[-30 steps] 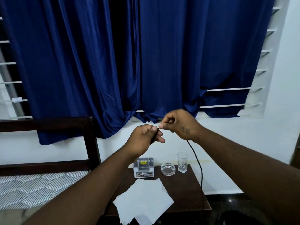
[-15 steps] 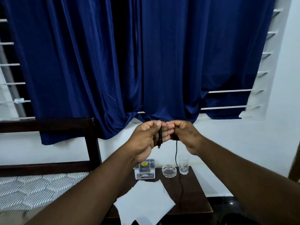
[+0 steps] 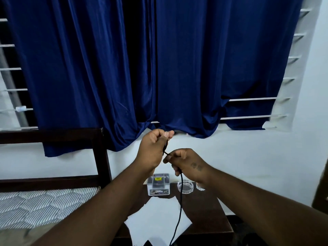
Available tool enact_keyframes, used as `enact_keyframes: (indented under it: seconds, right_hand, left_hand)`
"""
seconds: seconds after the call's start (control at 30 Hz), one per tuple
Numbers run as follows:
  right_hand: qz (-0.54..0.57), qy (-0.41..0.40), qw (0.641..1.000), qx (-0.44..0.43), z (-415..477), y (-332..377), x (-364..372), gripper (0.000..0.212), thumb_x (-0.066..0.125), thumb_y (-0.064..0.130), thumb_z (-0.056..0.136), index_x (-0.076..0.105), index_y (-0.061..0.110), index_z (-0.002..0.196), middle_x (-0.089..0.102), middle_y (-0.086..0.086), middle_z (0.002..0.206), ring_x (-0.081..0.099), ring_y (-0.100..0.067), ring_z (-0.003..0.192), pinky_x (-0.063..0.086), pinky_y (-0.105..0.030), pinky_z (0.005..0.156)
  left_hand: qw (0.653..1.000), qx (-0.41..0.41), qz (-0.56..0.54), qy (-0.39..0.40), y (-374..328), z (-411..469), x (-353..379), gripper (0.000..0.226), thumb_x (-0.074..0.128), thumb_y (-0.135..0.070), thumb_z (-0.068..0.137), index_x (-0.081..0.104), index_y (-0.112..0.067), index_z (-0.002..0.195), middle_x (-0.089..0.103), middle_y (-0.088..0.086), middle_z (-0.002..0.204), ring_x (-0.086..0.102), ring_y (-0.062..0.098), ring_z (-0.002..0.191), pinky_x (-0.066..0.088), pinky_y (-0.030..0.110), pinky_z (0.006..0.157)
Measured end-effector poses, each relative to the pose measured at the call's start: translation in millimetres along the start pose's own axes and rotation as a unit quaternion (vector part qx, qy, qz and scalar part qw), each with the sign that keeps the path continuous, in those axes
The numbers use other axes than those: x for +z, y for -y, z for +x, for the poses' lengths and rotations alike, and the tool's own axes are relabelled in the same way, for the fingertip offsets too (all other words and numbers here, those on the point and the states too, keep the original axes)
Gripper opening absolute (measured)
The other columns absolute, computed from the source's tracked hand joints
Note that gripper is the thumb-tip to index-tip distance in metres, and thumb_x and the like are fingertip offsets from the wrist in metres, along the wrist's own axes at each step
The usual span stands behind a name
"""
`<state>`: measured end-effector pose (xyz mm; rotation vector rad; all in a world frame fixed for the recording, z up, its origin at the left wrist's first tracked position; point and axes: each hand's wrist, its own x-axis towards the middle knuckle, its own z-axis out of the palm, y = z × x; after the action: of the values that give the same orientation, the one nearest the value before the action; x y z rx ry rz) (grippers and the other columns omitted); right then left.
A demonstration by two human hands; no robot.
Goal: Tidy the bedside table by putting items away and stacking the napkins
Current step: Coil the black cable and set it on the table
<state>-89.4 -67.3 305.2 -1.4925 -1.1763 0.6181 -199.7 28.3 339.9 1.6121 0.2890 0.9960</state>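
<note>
Fingers [image 3: 166, 134] of my left hand [image 3: 152, 150] pinch the black cable [image 3: 180, 201] mid-frame; my right hand [image 3: 184, 161] grips it just below. It hangs down over the white napkins [image 3: 159, 221] on the counter [image 3: 211, 210], lower middle.

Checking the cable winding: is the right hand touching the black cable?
Touching. The head view shows the right hand closed around the black cable, which enters its grip from the left hand and hangs down below its fingers.
</note>
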Motion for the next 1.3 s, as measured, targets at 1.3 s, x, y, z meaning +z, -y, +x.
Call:
enact_keyframes:
  seconds: [1.3]
  right_hand:
    - [0.063, -0.066, 0.995, -0.028, 19.4, -10.0, -23.6, 0.026, 0.054, 0.002, 0.097, 0.073, 0.014, 0.084, 0.058, -0.007, 0.069, 0.051, -0.015, 0.061, 0.051, -0.028, 0.064]
  left_hand:
    - [0.975, -0.056, -0.192, 0.097, -8.4, -18.0, 9.1, 0.019, 0.046, -0.012, 0.108, 0.059, 0.001, 0.107, 0.073, 0.023, 0.121, 0.069, 0.032, 0.12, 0.051, 0.044, 0.109]
